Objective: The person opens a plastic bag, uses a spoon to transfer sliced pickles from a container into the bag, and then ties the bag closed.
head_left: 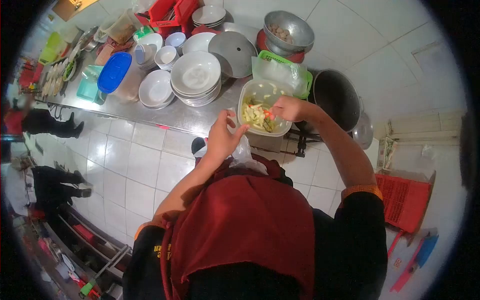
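A pale plastic tub [276,131] of cut yellowish vegetables [257,115] with some orange-red bits stands at the front edge of the steel table. My right hand [291,108] reaches over its right side, fingers pinched at something orange-red whose kind I cannot make out. At the tub's left side is my left hand [224,137], fingers curled and thumb out to the right. A clear plastic bag [243,156] hangs below that hand and seems gripped by it. Part of the bag is hidden by my left hand.
Stacked white plates [195,75], bowls and a blue-lidded container [116,72] crowd the steel table [150,116]. Behind the tub is a green basket [306,84]; a large dark pot [336,97] stands right. Meatball-like balls fill a metal bowl [285,22]. People stand at left.
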### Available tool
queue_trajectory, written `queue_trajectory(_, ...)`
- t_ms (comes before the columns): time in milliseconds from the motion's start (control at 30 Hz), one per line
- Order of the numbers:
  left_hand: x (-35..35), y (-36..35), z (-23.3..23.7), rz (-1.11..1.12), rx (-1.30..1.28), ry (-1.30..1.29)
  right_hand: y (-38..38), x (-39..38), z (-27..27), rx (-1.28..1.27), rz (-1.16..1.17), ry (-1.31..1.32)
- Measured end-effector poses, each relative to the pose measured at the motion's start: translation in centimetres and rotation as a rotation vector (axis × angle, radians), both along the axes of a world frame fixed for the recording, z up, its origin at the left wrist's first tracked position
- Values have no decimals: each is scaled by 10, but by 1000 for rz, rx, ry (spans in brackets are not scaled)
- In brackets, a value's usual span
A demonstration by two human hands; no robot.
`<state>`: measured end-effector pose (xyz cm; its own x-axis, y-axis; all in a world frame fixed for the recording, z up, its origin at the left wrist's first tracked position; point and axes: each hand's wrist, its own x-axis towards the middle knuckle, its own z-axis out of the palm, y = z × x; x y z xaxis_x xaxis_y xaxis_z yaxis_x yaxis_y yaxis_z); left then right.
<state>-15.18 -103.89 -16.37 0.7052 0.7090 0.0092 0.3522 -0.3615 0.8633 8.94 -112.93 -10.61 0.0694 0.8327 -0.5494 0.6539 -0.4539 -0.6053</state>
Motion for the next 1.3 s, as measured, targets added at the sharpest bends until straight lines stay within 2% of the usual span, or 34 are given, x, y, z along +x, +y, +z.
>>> queue_trajectory(33, 0, -2, 0, 10, 84, -43, -4, 3, -6, 0, 0, 5)
queue_trajectory(133, 1, -1, -4, -6, 35, -63, -13, 8, -17, 117, 9, -26)
queue_trajectory(400, -1, 11, 7, -96, 4, 35, -30, -2, 9, -10, -216, 84)
queue_trajectory(467, -6, 19, 17, -122, 1, 85, -37, 2, -2, 15, -258, 154)
queue_trajectory(567, -20, 38, 36, -222, 46, 172, -50, 6, -4, 86, -326, 275)
queue_trajectory(633, -31, 53, 42, -387, 196, 174, -59, 7, -2, 131, -348, 334)
queue_trajectory(667, -33, 59, 41, -381, 196, 180, -64, 9, -1, 199, -348, 366)
queue_trajectory(733, -34, 70, 40, -299, 495, 325, -71, 11, -1, 267, -334, 405)
queue_trajectory(767, -32, 77, 41, -289, 496, 333, -74, 12, -2, 276, -372, 410)
queue_trajectory(867, -23, 88, 61, -219, 551, 586, -82, 18, -12, 327, -397, 431)
queue_trajectory(933, -20, 93, 71, -176, 598, 569, -87, 18, -17, 371, -391, 447)
queue_trajectory(1000, -15, 93, 87, -138, 646, 547, -91, 16, -21, 541, -296, 361)
queue_trajectory(1033, -10, 91, 100, -113, 638, 584, -94, 17, -23, 546, -296, 366)
queue_trajectory(1100, -6, 95, 108, -80, 640, 621, -94, 20, -26, 640, -203, 155)
queue_trajectory(1133, -5, 100, 107, -91, 620, 450, -92, 16, -16, 653, -198, 157)
queue_trajectory(1167, -5, 106, 107, -99, 600, 280, -92, 7, 1, 467, -423, 388)
queue_trajectory(1200, -5, 111, 109, -86, 618, 281, -91, 0, 11, 267, -636, 614)
queue_trajectory(1267, -4, 121, 114, -104, 113, 265, -91, -3, 11, 293, -636, 578)
queue_trajectory(1300, -6, 123, 108, -84, 130, 260, -91, -5, 11, 294, -656, 542)
